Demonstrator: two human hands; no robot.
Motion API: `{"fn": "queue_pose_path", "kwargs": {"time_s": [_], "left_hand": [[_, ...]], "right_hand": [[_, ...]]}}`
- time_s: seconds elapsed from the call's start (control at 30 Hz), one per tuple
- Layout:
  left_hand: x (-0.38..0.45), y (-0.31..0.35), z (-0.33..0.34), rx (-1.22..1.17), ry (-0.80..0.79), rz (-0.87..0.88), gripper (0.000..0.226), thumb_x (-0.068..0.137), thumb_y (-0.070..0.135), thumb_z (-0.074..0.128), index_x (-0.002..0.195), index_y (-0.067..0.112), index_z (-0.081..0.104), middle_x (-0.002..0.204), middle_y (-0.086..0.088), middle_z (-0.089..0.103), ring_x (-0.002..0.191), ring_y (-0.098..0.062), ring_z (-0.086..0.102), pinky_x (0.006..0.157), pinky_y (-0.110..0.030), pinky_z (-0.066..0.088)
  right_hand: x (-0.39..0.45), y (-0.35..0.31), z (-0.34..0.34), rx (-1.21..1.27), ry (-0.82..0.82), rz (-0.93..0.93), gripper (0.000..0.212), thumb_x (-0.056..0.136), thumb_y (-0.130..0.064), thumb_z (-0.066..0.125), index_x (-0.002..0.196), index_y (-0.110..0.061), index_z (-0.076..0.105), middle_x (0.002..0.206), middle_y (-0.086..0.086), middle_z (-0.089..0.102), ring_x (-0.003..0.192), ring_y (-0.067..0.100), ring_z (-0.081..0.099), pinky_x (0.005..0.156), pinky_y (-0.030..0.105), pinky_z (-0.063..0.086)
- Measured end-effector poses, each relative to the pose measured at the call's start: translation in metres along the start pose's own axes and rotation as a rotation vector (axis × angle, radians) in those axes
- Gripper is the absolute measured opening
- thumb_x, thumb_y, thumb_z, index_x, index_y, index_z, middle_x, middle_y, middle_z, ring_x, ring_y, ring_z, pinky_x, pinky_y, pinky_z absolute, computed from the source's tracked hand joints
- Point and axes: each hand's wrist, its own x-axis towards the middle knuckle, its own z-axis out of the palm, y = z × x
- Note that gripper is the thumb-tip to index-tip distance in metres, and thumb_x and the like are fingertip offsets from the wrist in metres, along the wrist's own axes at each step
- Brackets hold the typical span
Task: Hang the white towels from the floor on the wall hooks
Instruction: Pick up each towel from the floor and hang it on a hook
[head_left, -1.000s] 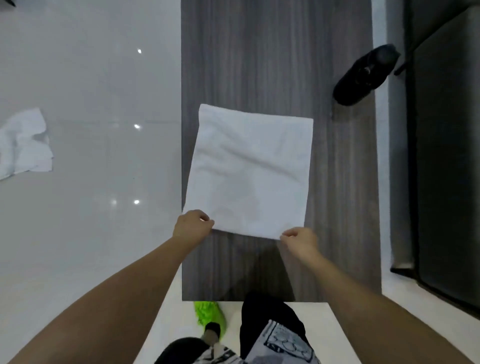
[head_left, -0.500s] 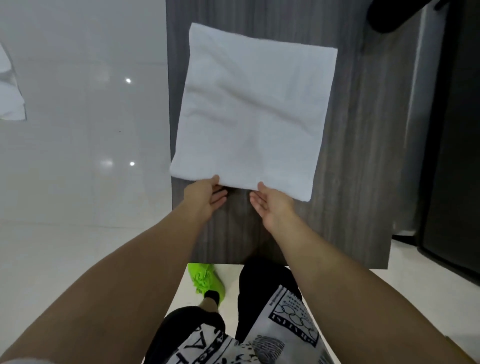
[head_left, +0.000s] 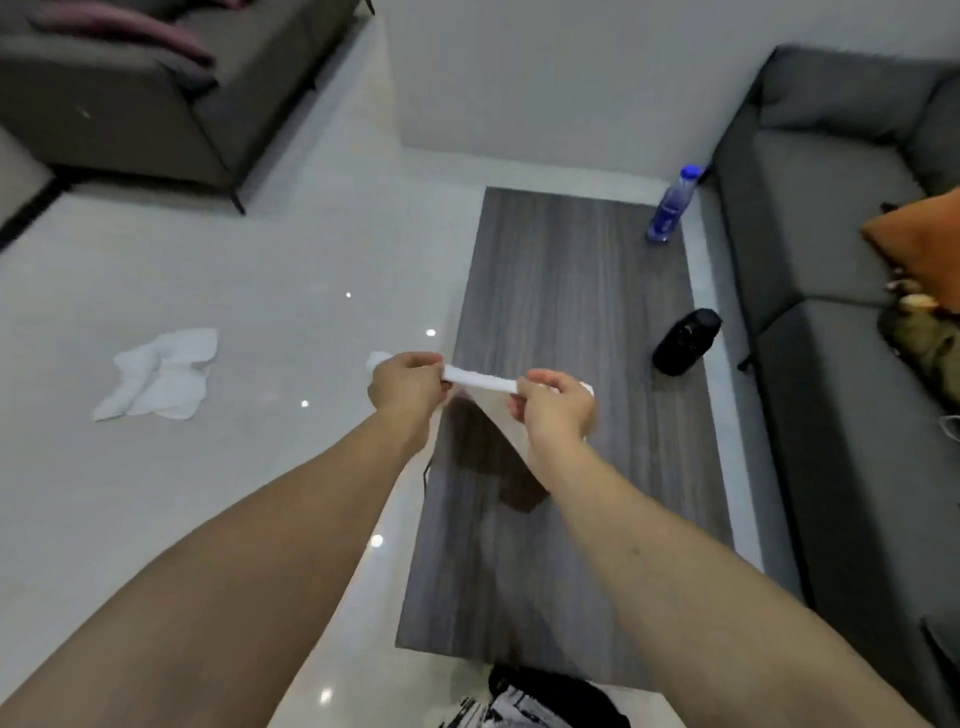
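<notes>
I hold a white towel (head_left: 480, 380) lifted off the dark wood table (head_left: 561, 291), seen edge-on as a thin white strip between my hands. My left hand (head_left: 405, 387) grips its left end and my right hand (head_left: 556, 408) grips its right end. The rest of the towel hangs down behind my right forearm, mostly hidden. A second white towel (head_left: 161, 376) lies crumpled on the glossy white floor to the left. No wall hooks are in view.
A blue-capped water bottle (head_left: 671, 205) and a black cylindrical speaker (head_left: 685, 340) stand on the table's right side. A grey sofa (head_left: 831, 260) with an orange cushion (head_left: 924, 244) runs along the right. Another dark sofa (head_left: 135, 93) sits at the upper left.
The towel lay flat on the table with my hands at its near edge; now both hands have lifted it up. My view has risen from straight down to the room ahead.
</notes>
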Motion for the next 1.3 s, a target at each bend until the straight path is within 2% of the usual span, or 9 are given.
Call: {"fn": "queue_pose_path", "kwargs": {"time_s": [0.1, 0.17, 0.23, 0.4, 0.63, 0.73, 0.97, 1.13, 1.3], "left_hand": [[-0.033, 0.047, -0.071, 0.196, 0.032, 0.255, 0.026, 0.085, 0.002, 0.061, 0.100, 0.018, 0.075, 0.106, -0.004, 0.069, 0.094, -0.022, 0.067, 0.090, -0.034, 0.056], [-0.057, 0.071, -0.126, 0.309, 0.083, 0.405, 0.023, 0.083, 0.008, 0.063, 0.100, 0.019, 0.075, 0.100, -0.001, 0.070, 0.094, -0.017, 0.065, 0.086, -0.027, 0.054], [-0.080, 0.090, -0.184, 0.417, 0.169, 0.543, 0.014, 0.082, 0.019, 0.071, 0.095, 0.020, 0.076, 0.090, 0.003, 0.070, 0.088, -0.014, 0.063, 0.076, -0.021, 0.048], [-0.129, 0.119, -0.338, 0.541, 0.446, 0.707, 0.009, 0.080, 0.036, 0.073, 0.079, 0.027, 0.073, 0.074, 0.009, 0.066, 0.082, -0.014, 0.059, 0.071, -0.023, 0.042], [-0.211, 0.110, -0.550, 0.572, 0.836, 0.608, 0.014, 0.076, 0.042, 0.070, 0.081, 0.029, 0.072, 0.080, 0.007, 0.069, 0.083, -0.019, 0.061, 0.073, -0.025, 0.047], [-0.251, 0.091, -0.629, 0.555, 0.996, 0.519, 0.015, 0.077, 0.043, 0.070, 0.080, 0.028, 0.071, 0.075, 0.009, 0.065, 0.078, -0.018, 0.060, 0.064, -0.024, 0.046], [-0.344, 0.028, -0.793, 0.577, 1.321, 0.276, 0.018, 0.080, 0.045, 0.068, 0.076, 0.027, 0.068, 0.080, 0.005, 0.061, 0.080, -0.020, 0.057, 0.063, -0.025, 0.036], [-0.399, -0.017, -0.897, 0.484, 1.528, 0.140, 0.027, 0.079, 0.042, 0.070, 0.063, 0.026, 0.055, 0.078, 0.005, 0.064, 0.080, -0.022, 0.061, 0.065, -0.027, 0.043], [-0.451, -0.049, -0.986, 0.429, 1.707, 0.025, 0.019, 0.080, 0.040, 0.069, 0.073, 0.024, 0.063, 0.083, 0.002, 0.067, 0.087, -0.025, 0.060, 0.078, -0.032, 0.050]], "right_hand": [[-0.057, -0.036, 0.022, -0.321, -0.149, -0.312, 0.013, 0.078, -0.014, 0.071, 0.090, -0.018, 0.073, 0.086, 0.005, 0.074, 0.079, 0.022, 0.072, 0.083, 0.039, 0.059], [-0.101, -0.055, 0.038, -0.493, -0.223, -0.545, 0.024, 0.076, -0.018, 0.073, 0.100, -0.018, 0.075, 0.079, -0.005, 0.072, 0.080, 0.013, 0.070, 0.082, 0.021, 0.055], [-0.148, -0.069, 0.059, -0.623, -0.297, -0.760, 0.020, 0.077, -0.020, 0.075, 0.097, -0.017, 0.076, 0.069, -0.014, 0.064, 0.071, 0.001, 0.062, 0.068, 0.000, 0.041], [-0.270, -0.075, 0.131, -0.803, -0.473, -1.105, 0.015, 0.086, -0.033, 0.068, 0.091, -0.020, 0.074, 0.080, -0.005, 0.068, 0.079, 0.016, 0.061, 0.071, 0.025, 0.043], [-0.457, -0.047, 0.240, -0.860, -0.744, -1.421, 0.015, 0.085, -0.041, 0.062, 0.077, -0.029, 0.064, 0.077, -0.007, 0.067, 0.075, 0.017, 0.058, 0.065, 0.028, 0.043], [-0.536, -0.019, 0.281, -0.843, -0.920, -1.501, 0.014, 0.085, -0.039, 0.060, 0.076, -0.028, 0.063, 0.078, -0.004, 0.068, 0.077, 0.021, 0.060, 0.066, 0.029, 0.045], [-0.721, 0.071, 0.358, -0.763, -1.345, -1.562, 0.015, 0.087, -0.040, 0.059, 0.086, -0.027, 0.066, 0.079, -0.004, 0.066, 0.077, 0.022, 0.061, 0.065, 0.031, 0.052], [-0.844, 0.145, 0.405, -0.689, -1.596, -1.667, 0.017, 0.089, -0.038, 0.058, 0.093, -0.025, 0.069, 0.089, -0.001, 0.070, 0.087, 0.024, 0.063, 0.072, 0.030, 0.049], [-0.969, 0.211, 0.447, -0.609, -1.843, -1.726, 0.020, 0.088, -0.040, 0.059, 0.093, -0.023, 0.070, 0.093, 0.001, 0.071, 0.091, 0.026, 0.064, 0.071, 0.029, 0.045]]}}
